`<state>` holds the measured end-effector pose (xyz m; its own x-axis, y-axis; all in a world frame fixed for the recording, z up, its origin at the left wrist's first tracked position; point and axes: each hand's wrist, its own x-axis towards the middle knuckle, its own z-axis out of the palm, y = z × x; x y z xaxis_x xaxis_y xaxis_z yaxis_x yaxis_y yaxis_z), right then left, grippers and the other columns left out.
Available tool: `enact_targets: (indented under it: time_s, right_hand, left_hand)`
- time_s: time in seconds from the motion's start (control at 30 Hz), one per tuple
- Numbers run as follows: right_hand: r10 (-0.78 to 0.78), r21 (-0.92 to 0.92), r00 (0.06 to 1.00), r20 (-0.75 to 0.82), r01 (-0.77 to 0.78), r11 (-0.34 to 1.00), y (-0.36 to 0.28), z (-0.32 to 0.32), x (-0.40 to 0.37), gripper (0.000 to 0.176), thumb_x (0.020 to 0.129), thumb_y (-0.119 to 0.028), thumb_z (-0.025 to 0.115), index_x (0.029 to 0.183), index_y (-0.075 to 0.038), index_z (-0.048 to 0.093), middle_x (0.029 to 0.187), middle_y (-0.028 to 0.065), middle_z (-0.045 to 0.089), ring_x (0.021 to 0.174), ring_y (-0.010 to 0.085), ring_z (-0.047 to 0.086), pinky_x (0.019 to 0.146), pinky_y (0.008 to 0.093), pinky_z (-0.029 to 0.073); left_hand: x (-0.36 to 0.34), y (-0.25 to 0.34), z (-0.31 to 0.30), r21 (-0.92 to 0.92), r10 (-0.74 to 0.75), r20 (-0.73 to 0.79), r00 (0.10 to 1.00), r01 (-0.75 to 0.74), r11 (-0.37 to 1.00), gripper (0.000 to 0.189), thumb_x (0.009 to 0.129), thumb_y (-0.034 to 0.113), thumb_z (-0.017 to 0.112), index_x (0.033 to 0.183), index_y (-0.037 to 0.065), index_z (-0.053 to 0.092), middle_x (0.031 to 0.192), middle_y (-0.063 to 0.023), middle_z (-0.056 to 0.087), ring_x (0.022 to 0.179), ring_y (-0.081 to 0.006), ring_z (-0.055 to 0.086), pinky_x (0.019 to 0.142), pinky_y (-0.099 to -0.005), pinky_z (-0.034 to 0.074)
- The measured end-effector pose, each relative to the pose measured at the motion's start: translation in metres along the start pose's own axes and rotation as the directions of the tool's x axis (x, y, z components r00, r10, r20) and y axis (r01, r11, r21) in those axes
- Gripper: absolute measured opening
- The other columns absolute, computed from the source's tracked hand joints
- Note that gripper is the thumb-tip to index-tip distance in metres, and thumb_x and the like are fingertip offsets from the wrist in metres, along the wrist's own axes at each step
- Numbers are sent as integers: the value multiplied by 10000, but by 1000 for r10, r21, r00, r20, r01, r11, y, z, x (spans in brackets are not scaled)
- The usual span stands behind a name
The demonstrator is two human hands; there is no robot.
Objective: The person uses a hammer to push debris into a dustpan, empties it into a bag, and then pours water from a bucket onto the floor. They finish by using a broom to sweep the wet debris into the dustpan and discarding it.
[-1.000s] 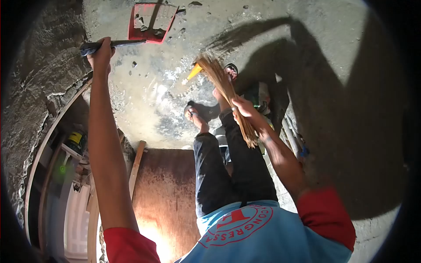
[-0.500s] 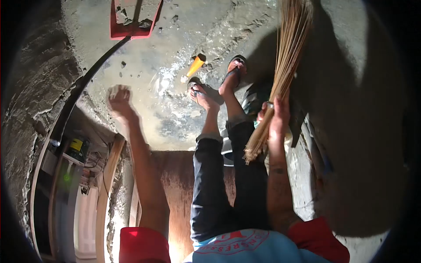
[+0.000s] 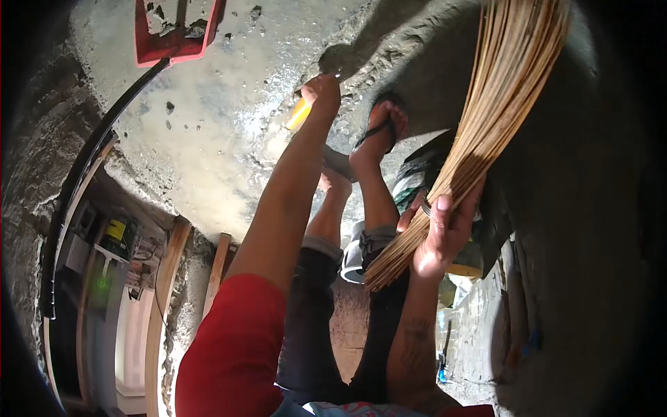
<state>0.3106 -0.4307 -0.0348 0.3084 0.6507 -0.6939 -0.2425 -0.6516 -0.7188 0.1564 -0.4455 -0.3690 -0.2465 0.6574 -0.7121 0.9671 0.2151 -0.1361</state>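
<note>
A bundle of thin tan broom sticks (image 3: 504, 83) fans out toward the upper right, bound by a metal ring. My right hand (image 3: 448, 226) is wrapped round it near that ring, with the short butt end pointing down and left. At the upper middle, my left hand (image 3: 322, 94) is closed at the upper end of a yellow-orange object (image 3: 299, 115) on the wet floor. Its fingers curl over that end and hide part of it. My sandalled feet are just below and to the right of this hand.
A red dustpan (image 3: 174, 52) holding debris lies at the upper left, its long black handle (image 3: 104, 132) curving down the left side. Small dark lumps dot the concrete floor (image 3: 208, 132). A white container (image 3: 352, 260) stands between my legs, and wooden-edged shelving (image 3: 167, 299) is at lower left.
My left hand has moved right from above bare floor and closed on the yellow-orange object. My right hand and the broom appear larger and nearer. The view has shifted.
</note>
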Motion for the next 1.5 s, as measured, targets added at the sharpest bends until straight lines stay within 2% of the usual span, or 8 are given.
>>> enact_targets:
  time_s: [0.5, 0.7, 0.9, 1.0, 1.17, 1.27, 1.43, 1.5]
  right_hand:
    - [-38, -31, 999, 10, 38, 999, 0, -15, 11, 685, 891, -210, 533, 1427, -83, 125, 850, 72, 486, 528, 123, 477, 386, 236, 431]
    - [220, 41, 975, -15, -219, 975, 19, -21, -3, 587, 900, -216, 540, 1400, -118, 246, 700, 40, 495, 464, 115, 480, 395, 246, 413]
    - [707, -54, 670, 224, -716, 696, 1, 4, -64, 337, 903, -334, 517, 1168, -139, 442, 534, 51, 469, 346, 195, 463, 326, 337, 413]
    - [937, -357, 254, 239, -875, 328, 22, -21, -3, 286, 906, -412, 473, 1041, -162, 443, 601, 72, 482, 443, 200, 480, 407, 348, 408]
    - [666, -446, 716, 208, -537, 716, -52, -70, -28, 290, 886, -416, 524, 1080, -210, 460, 611, 36, 475, 418, 151, 457, 370, 301, 402]
    - [864, -324, 480, 149, -802, 502, -65, -61, -54, 379, 893, -335, 543, 1249, -299, 418, 571, 65, 464, 397, 191, 481, 341, 332, 396]
    - [637, -361, 711, 297, -534, 765, -31, -23, 17, 272, 894, -303, 519, 1096, -124, 482, 559, 31, 477, 392, 136, 474, 351, 304, 410]
    - [692, -420, 691, 208, -576, 702, -62, -5, 4, 265, 894, -292, 519, 1112, -142, 500, 532, 27, 465, 384, 133, 468, 344, 294, 413]
  left_hand:
    - [-11, 1, -86, -532, -330, -110, 937, 225, 816, 222, 802, 264, 560, 750, 88, 684, 762, -126, 667, 710, -299, 653, 600, -370, 500]
    - [-57, -84, -170, -936, -394, 156, 906, 8, -353, 1017, 738, 475, 704, 1383, -58, 125, 1115, -197, 526, 713, -219, 567, 537, -315, 467]
    - [-201, -199, -40, -848, -468, 146, 872, 354, 395, 766, 768, 471, 659, 1323, 34, 364, 1207, -190, 418, 993, -253, 530, 636, -322, 520]
    - [-284, -241, -21, -802, -555, 293, 778, 516, 301, 722, 824, 477, 598, 1333, 34, 340, 1226, -163, 366, 721, -193, 599, 563, -296, 495]
    - [-403, -270, -30, -701, -652, 426, 627, 684, 200, 664, 834, 512, 548, 1263, 18, 427, 1216, -196, 386, 983, -269, 508, 551, -288, 516]
    - [-449, -274, -6, -668, -665, 451, 596, 719, 191, 650, 842, 509, 534, 1259, 21, 432, 1194, -204, 399, 967, -260, 513, 546, -285, 514]
    - [-491, -259, -25, -615, -666, 483, 569, 762, 206, 642, 855, 516, 498, 1257, 20, 435, 1164, -228, 423, 1045, -298, 464, 813, -383, 469]
    - [-504, -259, -36, -746, -681, 405, 610, 651, 139, 616, 877, 477, 500, 1261, 2, 419, 1178, -155, 352, 533, -160, 567, 423, -277, 476]
